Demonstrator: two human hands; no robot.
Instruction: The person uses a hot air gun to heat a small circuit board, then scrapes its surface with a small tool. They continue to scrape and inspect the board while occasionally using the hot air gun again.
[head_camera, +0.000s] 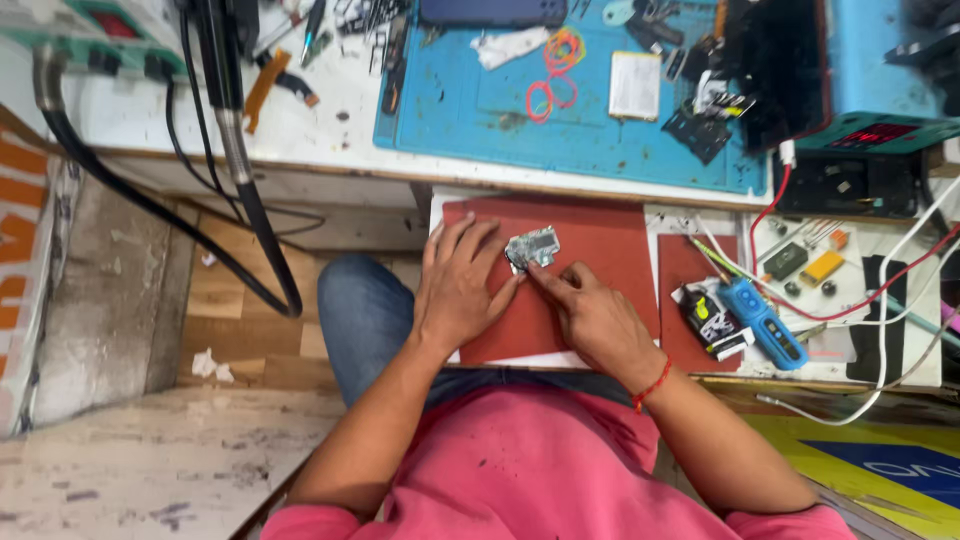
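At mid-frame, the left hand (458, 290) lies spread flat on the red mat (600, 250), fingertips steadying a small metal part (531, 247). The right hand (590, 310) pinches its lower edge, seemingly working it; any further move calls for the part held firm.

The person wears a pink shirt (540, 470) with short sleeves, so both arms are bare from above the elbow down. The shirt has a few small dark spots on the front. Below it are blue jeans (365, 320), seen over 1 leg. A thin red thread band (652, 386) goes around the wrist of the right hand (598, 318). The left hand (457, 290) has nothing on its wrist. Both hands are bare, with no gloves and no rings.
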